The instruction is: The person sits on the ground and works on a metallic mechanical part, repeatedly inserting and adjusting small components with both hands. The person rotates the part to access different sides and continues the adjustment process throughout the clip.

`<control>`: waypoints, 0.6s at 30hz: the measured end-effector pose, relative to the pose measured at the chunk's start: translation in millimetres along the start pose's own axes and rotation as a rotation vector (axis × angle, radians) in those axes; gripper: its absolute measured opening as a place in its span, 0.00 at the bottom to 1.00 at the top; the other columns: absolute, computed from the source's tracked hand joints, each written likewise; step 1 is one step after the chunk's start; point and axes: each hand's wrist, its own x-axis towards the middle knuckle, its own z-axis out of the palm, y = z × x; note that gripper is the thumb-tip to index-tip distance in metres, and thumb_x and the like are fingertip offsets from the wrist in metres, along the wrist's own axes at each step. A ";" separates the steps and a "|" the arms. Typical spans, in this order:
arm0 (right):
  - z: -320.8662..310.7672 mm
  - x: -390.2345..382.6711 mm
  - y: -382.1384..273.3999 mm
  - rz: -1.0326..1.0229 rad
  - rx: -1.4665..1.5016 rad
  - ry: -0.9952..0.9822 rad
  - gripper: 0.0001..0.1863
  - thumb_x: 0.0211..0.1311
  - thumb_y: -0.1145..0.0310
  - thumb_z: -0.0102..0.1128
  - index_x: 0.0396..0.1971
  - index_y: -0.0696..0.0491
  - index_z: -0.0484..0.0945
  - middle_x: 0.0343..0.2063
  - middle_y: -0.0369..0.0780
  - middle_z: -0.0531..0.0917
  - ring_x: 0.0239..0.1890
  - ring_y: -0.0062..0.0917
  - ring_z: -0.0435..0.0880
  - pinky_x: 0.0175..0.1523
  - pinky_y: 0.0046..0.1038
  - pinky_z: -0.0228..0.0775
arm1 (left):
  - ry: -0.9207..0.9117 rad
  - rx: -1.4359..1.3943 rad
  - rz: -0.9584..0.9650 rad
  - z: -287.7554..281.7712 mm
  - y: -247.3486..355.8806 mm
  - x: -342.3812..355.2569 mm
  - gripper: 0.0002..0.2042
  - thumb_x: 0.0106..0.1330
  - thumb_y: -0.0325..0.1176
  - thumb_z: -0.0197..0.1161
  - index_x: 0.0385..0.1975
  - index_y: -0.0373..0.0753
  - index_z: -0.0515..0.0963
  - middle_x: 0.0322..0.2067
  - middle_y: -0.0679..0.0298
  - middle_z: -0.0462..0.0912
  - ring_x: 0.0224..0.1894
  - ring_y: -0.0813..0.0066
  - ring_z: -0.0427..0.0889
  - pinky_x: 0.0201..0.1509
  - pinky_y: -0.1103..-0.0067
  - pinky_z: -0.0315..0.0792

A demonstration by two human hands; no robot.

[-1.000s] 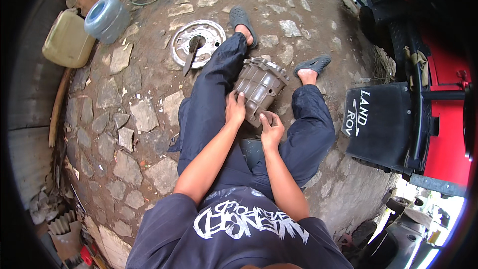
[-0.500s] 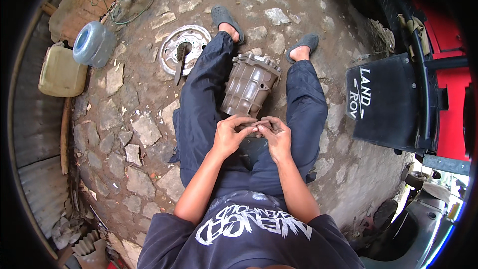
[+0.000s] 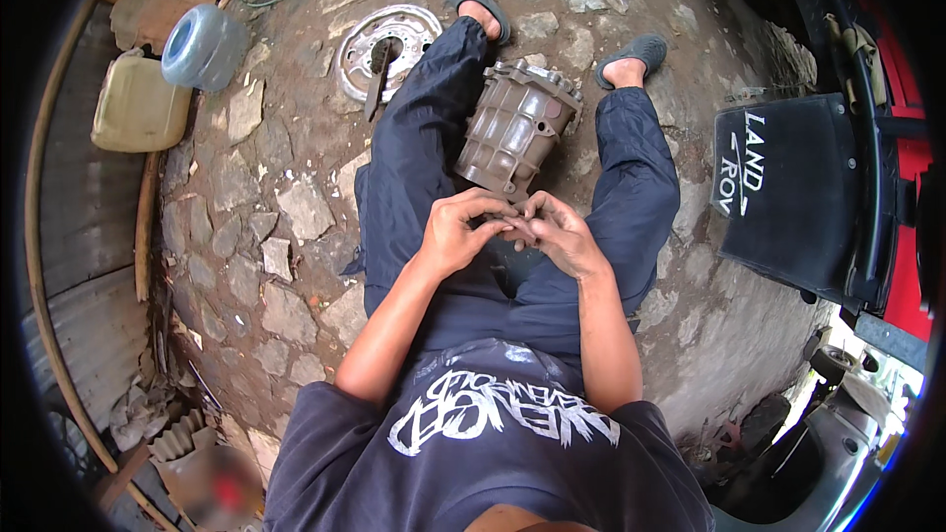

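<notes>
My left hand [image 3: 463, 232] and my right hand [image 3: 560, 234] meet in front of my lap, fingertips pinched together. Something small seems to be between the fingers, but it is too hidden to name. Just beyond them, a brown-grey ribbed metal gearbox housing [image 3: 507, 135] rests on the ground between my legs. Round bolt bosses line its far rim. Neither hand clearly touches the housing; the fingers overlap its near end in view.
Left of my leg lies a round metal plate [image 3: 353, 51] with a dark flat bar [image 3: 376, 89] across it. A blue water jug [image 3: 222, 51] and a yellowish jerrycan [image 3: 148, 103] stand farther left. A black mudflap [image 3: 783, 207] hangs from a red vehicle [image 3: 912, 276] at right. Uneven stones [image 3: 305, 209] pave the ground.
The whole view has shifted, so the ground and housing sit farther right and higher. My right hand has turned slightly, its fingers still against the left hand's.
</notes>
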 end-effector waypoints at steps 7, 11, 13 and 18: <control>1.9 6.5 16.7 0.100 0.098 0.012 0.19 0.68 0.64 0.75 0.53 0.54 0.78 0.41 0.37 0.85 0.44 0.28 0.87 0.49 0.28 0.77 | 0.024 -0.026 -0.002 5.6 -6.0 -10.1 0.10 0.58 0.22 0.77 0.39 0.36 0.91 0.40 0.60 0.92 0.43 0.67 0.91 0.51 0.73 0.84; -9.0 14.0 18.4 0.064 0.082 0.052 0.17 0.67 0.68 0.75 0.50 0.55 0.80 0.40 0.36 0.85 0.39 0.24 0.84 0.48 0.27 0.75 | 0.141 0.105 -0.038 15.7 -2.9 -11.4 0.13 0.58 0.23 0.78 0.44 0.35 0.89 0.42 0.60 0.92 0.44 0.69 0.90 0.53 0.74 0.82; -10.1 16.0 19.4 0.014 0.082 0.097 0.16 0.67 0.69 0.75 0.50 0.54 0.80 0.40 0.36 0.85 0.39 0.23 0.83 0.48 0.27 0.75 | 0.175 0.148 -0.143 18.3 -1.5 -11.9 0.15 0.60 0.23 0.77 0.48 0.35 0.87 0.43 0.61 0.91 0.45 0.72 0.89 0.53 0.76 0.81; -29.8 19.8 30.4 -0.180 0.097 0.347 0.11 0.70 0.71 0.70 0.49 0.50 0.79 0.42 0.34 0.84 0.41 0.21 0.82 0.52 0.31 0.75 | 0.266 -0.188 -0.418 22.2 -32.2 -15.1 0.11 0.71 0.25 0.71 0.50 0.31 0.85 0.41 0.67 0.89 0.44 0.83 0.84 0.50 0.83 0.77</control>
